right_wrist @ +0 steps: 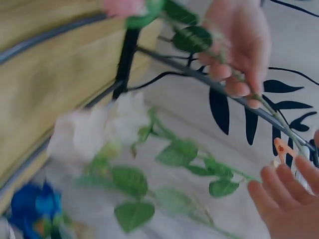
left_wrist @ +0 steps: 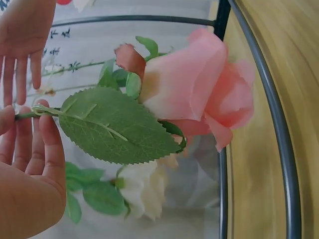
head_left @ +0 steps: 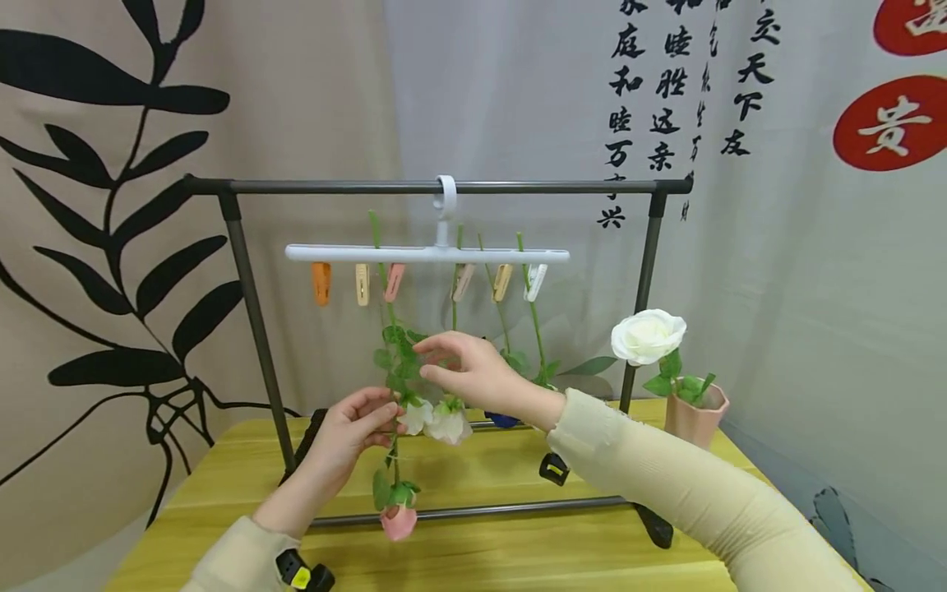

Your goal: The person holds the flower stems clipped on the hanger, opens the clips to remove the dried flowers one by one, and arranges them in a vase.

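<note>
Currently, pink rose hangs head-down below hanger, stem pinched by left hand; right hand loose beside leaves, holding nothing. Pink clip: hold unclear. Downward tug might slip stem free; sideways swing might knock white flowers.

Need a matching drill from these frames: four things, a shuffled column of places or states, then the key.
Things
1. pink rose
2. orange clothespin
3. white clip hanger
4. pink vase

Places or states
A. hooked over the dark rail
B. at the right in the head view, with a white rose in it
C. head down, stem pinched by the left hand
D. leftmost in its row in the head view

Pairs: 1-C, 2-D, 3-A, 4-B
</note>
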### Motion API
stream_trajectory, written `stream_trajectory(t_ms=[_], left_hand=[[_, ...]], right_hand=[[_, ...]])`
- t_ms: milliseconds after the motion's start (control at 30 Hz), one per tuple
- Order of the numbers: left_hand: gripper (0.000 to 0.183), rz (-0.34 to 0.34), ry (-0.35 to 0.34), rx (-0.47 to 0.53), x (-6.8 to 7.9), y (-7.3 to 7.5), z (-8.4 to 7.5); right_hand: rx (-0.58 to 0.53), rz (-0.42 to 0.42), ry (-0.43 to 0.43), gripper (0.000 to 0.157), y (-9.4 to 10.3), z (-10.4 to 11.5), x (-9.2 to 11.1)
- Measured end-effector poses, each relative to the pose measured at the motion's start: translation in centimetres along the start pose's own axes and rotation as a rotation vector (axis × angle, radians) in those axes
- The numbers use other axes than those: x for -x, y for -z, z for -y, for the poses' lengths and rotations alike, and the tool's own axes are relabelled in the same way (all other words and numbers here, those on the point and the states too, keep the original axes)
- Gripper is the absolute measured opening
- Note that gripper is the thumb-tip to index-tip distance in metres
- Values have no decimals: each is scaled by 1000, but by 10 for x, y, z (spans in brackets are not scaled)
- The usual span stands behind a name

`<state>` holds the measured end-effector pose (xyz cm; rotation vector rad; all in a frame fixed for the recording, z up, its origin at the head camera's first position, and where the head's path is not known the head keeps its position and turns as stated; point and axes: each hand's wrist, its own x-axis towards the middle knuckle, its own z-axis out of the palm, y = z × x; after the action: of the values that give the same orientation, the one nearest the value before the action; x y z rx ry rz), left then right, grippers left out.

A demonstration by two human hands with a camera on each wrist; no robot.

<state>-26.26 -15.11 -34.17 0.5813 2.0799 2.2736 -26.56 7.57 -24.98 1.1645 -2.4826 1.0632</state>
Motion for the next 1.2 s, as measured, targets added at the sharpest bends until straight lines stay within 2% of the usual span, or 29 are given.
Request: stream_trajectory(t_ms=[167,367,467,567,767,1000,1200], left_hand=[[19,41,14,3,-5,-11,-1],[17,62,31,-20,-1,-17,-2],[14,83,35,-24,1,-19,-2],[9,106,29,-33,2,-22,-4],[11,136,-2,-67,5,-25,-7],[16,167,-35,-85,7,-27,-7],[11,205,-40,-89,10,-29,-5]], right_hand=[[385,-64,344,33,7,-3,6],[753,-162,755,23,5,-4,4],[983,-212,924,19,3,-8,3],[1116,-235,1026,19,1,-13,2],[1153,-243,1076,20,5,-16,-1],[1100,-278,1150,11,6,-18,-8],[1067,-289,1201,10,7,-20,-7]])
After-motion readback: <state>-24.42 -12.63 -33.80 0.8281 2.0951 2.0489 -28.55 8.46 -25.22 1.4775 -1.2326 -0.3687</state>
